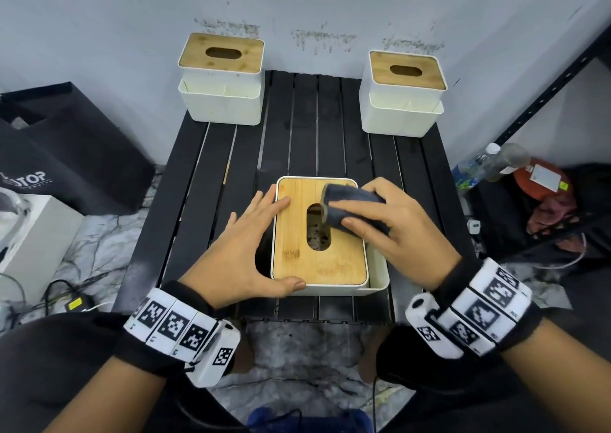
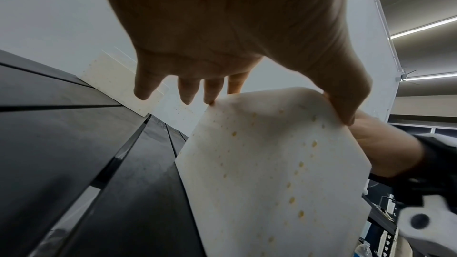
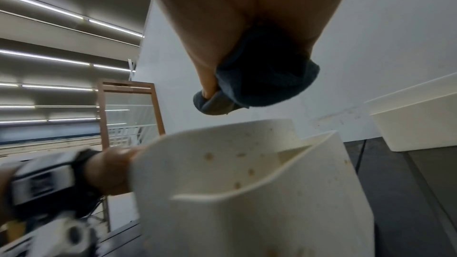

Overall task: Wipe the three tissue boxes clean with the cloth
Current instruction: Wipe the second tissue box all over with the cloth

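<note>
Three tissue boxes stand on our black slatted table (image 1: 231, 155). The near box (image 1: 319, 267) sits at the front edge between our hands, white with a bamboo lid (image 1: 297, 234) and an oval slot. The left box (image 1: 221, 102) and the right box (image 1: 401, 108) stand well apart at the far corners against the wall, each white with the same kind of lid.

Our left hand (image 1: 244, 250) is spread, its fingers straight: the fingertips rest on the far left edge of the near box and the thumb lies along its front left corner, so the hand braces the box from the side. From the left wrist view we see the thumb and fingers touching the top edges of the white wall, which is dotted with yellowish spots.

Our right hand (image 1: 393, 224) holds the folded dark blue cloth (image 1: 350, 208), the fingers curled over it and the thumb under its near side. The cloth is over the right half of the lid, beside the slot; whether it presses on the wood we cannot tell. From the right wrist view the cloth bulges out of the palm just above the box's rim.

A black bag (image 1: 66, 155) sits on the floor to the left, and a plastic bottle (image 1: 486, 165) lies to the right under a dark shelf frame.
</note>
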